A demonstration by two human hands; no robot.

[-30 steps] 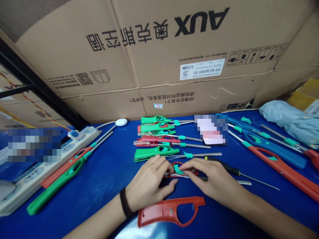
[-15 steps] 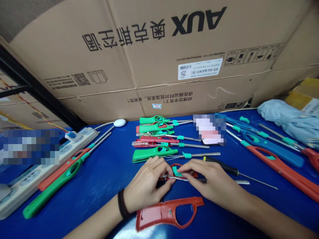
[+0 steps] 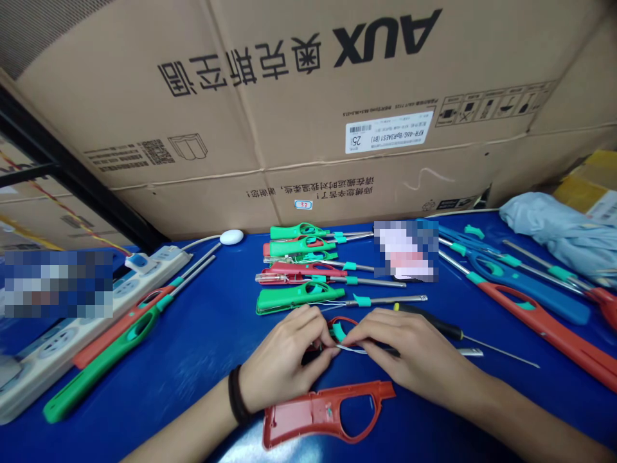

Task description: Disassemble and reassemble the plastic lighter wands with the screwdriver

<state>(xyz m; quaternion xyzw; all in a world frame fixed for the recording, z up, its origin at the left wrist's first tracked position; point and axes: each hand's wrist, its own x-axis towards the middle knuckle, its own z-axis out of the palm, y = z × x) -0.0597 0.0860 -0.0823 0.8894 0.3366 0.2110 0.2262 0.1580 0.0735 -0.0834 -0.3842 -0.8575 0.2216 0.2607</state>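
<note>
Red lighter body (image 3: 344,319), opened, lies mid-bench (image 3: 193,379) beneath both hands, mostly hidden. Thumb and forefinger of the left hand (image 3: 292,350) nearly close at its handle end, probably steadying it; what they pinch is hidden. The right hand (image 3: 409,341) is half curled, fingertips gathered at the teal trigger (image 3: 339,332) and white wires (image 3: 354,350), perhaps keeping them seated; I cannot tell its grip. Nearer the person, the matching red half-shell (image 3: 303,415) lies hollow side up, seemingly set apart so the inner parts stay reachable.

I wear one narrow, dark, ring-shaped left wristband (image 3: 236,395); my left hand (image 3: 292,347) and right hand (image 3: 409,350) are bare.
</note>
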